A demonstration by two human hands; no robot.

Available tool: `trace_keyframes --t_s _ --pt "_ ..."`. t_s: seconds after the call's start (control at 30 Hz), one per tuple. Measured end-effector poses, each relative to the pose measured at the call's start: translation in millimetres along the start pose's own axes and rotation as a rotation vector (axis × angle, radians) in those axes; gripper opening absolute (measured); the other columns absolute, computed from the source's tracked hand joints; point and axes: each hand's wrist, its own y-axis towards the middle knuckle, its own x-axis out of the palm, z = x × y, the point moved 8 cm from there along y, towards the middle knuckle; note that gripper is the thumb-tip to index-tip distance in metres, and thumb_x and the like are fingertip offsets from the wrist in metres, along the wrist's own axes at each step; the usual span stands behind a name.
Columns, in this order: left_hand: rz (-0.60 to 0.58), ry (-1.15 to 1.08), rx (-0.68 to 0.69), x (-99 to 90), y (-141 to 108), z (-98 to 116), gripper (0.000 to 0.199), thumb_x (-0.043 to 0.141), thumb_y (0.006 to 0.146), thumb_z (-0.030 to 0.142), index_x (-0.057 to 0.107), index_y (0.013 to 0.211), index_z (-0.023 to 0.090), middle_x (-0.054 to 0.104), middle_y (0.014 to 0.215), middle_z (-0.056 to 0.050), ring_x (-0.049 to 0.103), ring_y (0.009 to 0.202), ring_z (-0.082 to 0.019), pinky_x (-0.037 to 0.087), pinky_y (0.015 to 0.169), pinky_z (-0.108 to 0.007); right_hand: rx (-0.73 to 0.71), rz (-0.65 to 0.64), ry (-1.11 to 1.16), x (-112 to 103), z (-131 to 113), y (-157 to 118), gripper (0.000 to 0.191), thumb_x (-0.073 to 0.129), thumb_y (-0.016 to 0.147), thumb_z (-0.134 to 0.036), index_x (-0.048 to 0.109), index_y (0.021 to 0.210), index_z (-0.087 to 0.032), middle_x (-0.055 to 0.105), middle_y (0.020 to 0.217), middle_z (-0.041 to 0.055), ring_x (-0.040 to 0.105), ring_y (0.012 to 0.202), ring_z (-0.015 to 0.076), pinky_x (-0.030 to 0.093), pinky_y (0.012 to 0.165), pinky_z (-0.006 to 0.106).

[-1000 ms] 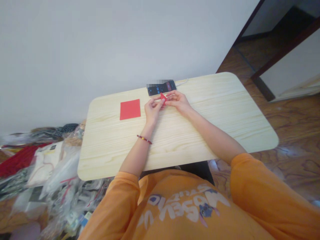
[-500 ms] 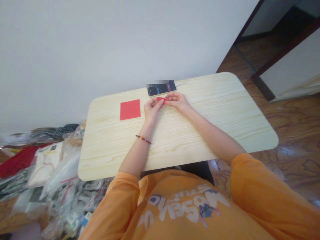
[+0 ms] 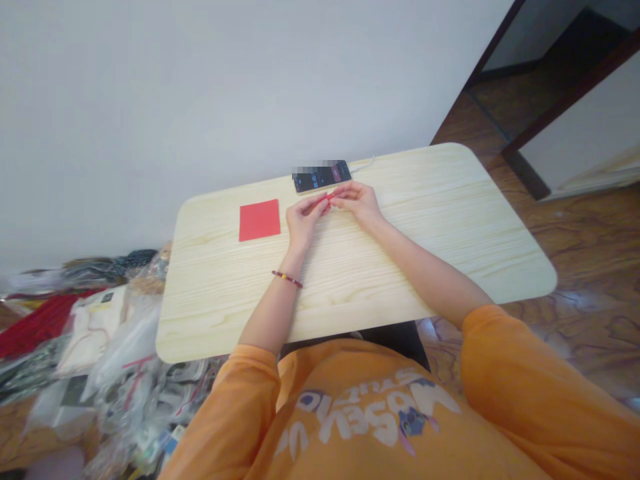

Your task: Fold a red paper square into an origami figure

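Between my fingertips is a small folded piece of red paper point(image 3: 329, 197), mostly covered by the fingers. My left hand point(image 3: 303, 217) pinches it from the left, thumb against fingers. From the right, my right hand point(image 3: 359, 202) pinches its other side, so the two hands almost meet. To the left of my left hand a flat red paper square point(image 3: 259, 220) lies on the pale wooden table point(image 3: 360, 280). Just beyond the hands rests a phone point(image 3: 323, 178) with a lit screen showing digits.
A white cable point(image 3: 364, 164) runs from the phone along the table's back edge, by the wall point(image 3: 225, 87). Clothes and plastic bags point(image 3: 120, 333) are heaped on the floor at the left. Wooden floor point(image 3: 590, 267) and a doorway lie to the right.
Less of the red paper shows between the fingers than before. My fingertips have shifted slightly on it, and the hands stay in nearly the same place.
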Motion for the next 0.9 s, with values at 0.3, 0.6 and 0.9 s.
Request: trace_keyframes --t_s 0.3,0.6,0.9 --pt "-0.03 -0.037 -0.033 1.4 -0.1 -0.3 0.03 0.081 0.063 0.036 0.075 0.086 0.016 0.075 0.087 -0.007 0.071 0.076 -0.017 0.058 0.081 -0.036 0.05 -0.033 0.051 0.4 3.0 1.0 0.038 0.087 0.045 -0.03 0.066 0.074 -0.016 0.069 0.067 -0.0003 0.063 0.064 0.0121 0.051 0.067 0.026" --pt "-0.035 -0.049 -0.062 1.9 0.4 -4.7 0.033 0.08 0.064 0.039 0.074 0.086 0.016 0.075 0.085 -0.007 0.071 0.076 -0.017 0.058 0.079 -0.034 0.116 -0.098 0.152 5.2 6.6 0.6 0.041 0.089 0.044 -0.035 0.07 0.074 -0.015 0.07 0.067 0.0012 0.063 0.063 0.0109 0.051 0.065 0.024" --pt "-0.043 -0.038 -0.061 1.2 2.9 -8.0 0.034 0.081 0.062 0.043 0.073 0.08 0.014 0.074 0.076 -0.006 0.066 0.062 -0.012 0.056 0.066 -0.027 0.149 -0.136 0.099 7.2 8.8 0.7 0.043 0.09 0.044 -0.039 0.07 0.073 -0.015 0.071 0.068 0.0018 0.061 0.06 0.0106 0.046 0.057 0.022"
